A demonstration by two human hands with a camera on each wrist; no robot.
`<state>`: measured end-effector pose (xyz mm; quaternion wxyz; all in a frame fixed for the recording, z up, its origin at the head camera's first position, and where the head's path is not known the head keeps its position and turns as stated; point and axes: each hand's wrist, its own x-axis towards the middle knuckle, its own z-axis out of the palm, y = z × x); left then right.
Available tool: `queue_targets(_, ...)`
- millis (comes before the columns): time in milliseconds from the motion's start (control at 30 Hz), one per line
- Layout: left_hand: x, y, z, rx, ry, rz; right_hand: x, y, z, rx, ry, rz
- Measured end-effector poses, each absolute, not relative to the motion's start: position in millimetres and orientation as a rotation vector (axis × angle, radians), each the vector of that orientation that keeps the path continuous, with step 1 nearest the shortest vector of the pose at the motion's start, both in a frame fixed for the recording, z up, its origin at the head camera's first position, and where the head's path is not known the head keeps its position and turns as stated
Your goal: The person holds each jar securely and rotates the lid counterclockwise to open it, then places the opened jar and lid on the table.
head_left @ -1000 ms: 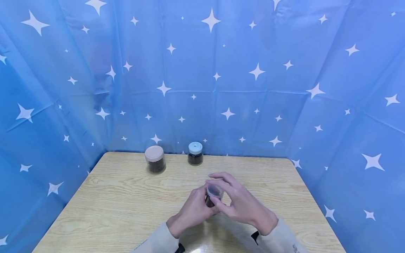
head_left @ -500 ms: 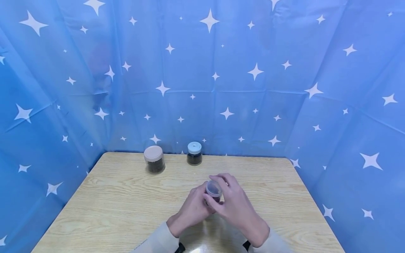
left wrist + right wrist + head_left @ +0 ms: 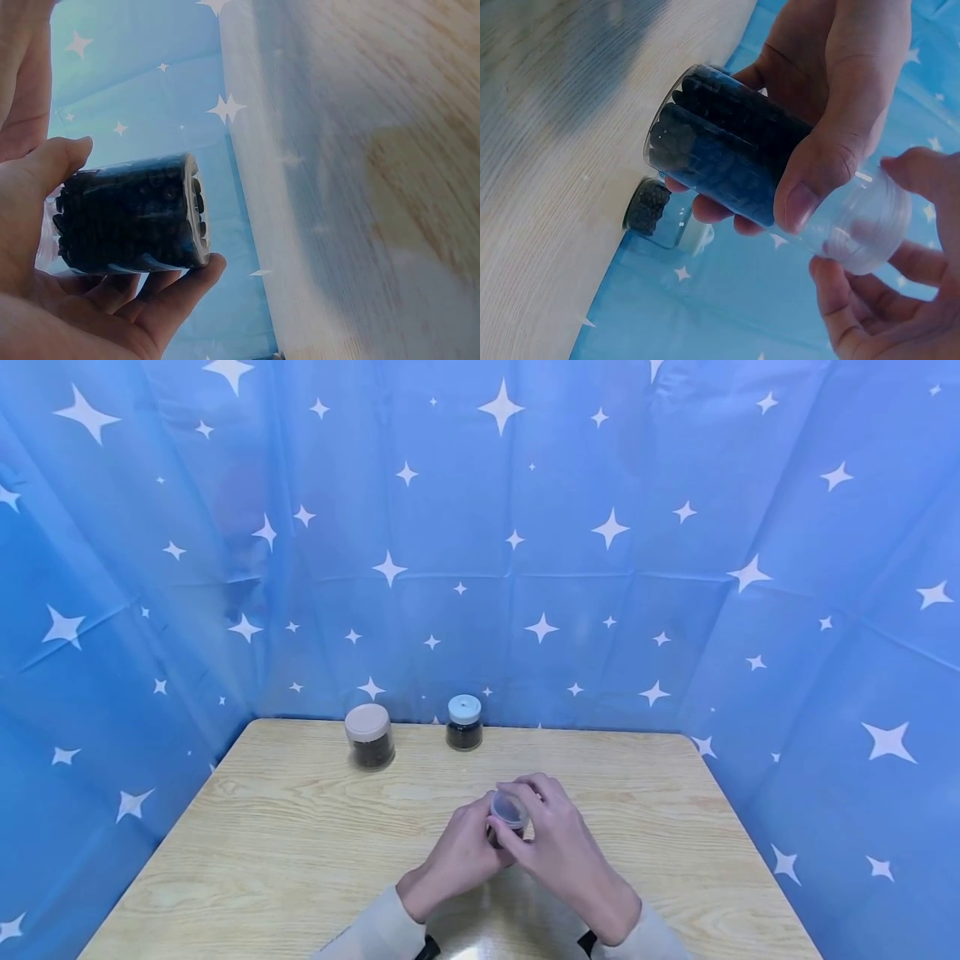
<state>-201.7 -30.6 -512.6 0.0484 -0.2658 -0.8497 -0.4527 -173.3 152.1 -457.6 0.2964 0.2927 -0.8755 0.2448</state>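
Fingers (image 3: 176, 304) of the left hand (image 3: 459, 853) curl round a clear cylindrical jar (image 3: 720, 142) of black bean-like pieces, spread only as wide as its body; the left thumb (image 3: 806, 199) presses along the near side in the right wrist view, while in the left wrist view one fingertip lies at the edge of the base.

Over the top, the right hand (image 3: 562, 852) arches with its palm turned toward the jar; its thumb and fingers are bent round the rim of a clear lid (image 3: 870, 225), thumb on one side and fingertips on the other, spaced to the lid's width; some of its fingers are cut off by the frame in the right wrist view.

Both forearms come in from the near edge and slant inward, the hands meeting right of the tabletop's middle; light sleeves (image 3: 378, 928) end at the wrists, with a bit of black (image 3: 428, 948) at each cuff.

The jar is held between the hands, off the wood-grain tabletop (image 3: 300, 835), lid toward the head camera; near the far edge stand a pink-lidded jar (image 3: 371, 737) and a smaller pale-blue-lidded jar (image 3: 464, 723), both upright; star-printed blue cloth (image 3: 450, 510) hangs behind.
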Motion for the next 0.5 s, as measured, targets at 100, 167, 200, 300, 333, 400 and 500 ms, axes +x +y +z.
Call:
queue_targets(100,-201.8,-30.7,-513.1,-0.814,-2.595,-1.376,-173.5,152.8,-458.2,0.784,-2.329,0.660)
queue_targets(167,-201.9,-30.7,-513.3,-0.818,-2.593,-1.380,-174.0,153.4,-458.3,0.790,-2.327,0.667)
queue_targets(200,-201.9,-30.6,-513.4,-0.823,-2.590,-1.382,-174.3,153.7,-458.3,0.792,-2.329,0.670)
queue_targets(300,-202.3,-31.0,-513.1,-0.828,-2.583,-1.388,-175.8,154.4,-457.6,0.803,-2.333,0.683)
queue_targets(333,-202.3,-31.2,-513.0,-0.830,-2.581,-1.392,-176.2,154.7,-457.3,0.808,-2.336,0.687)
queue_targets(400,-202.2,-31.7,-512.7,-0.831,-2.578,-1.397,-176.7,155.2,-456.5,0.820,-2.341,0.696)
queue_targets(500,-201.7,-32.6,-512.0,-0.830,-2.577,-1.406,-178.1,155.9,-455.7,0.844,-2.342,0.711)
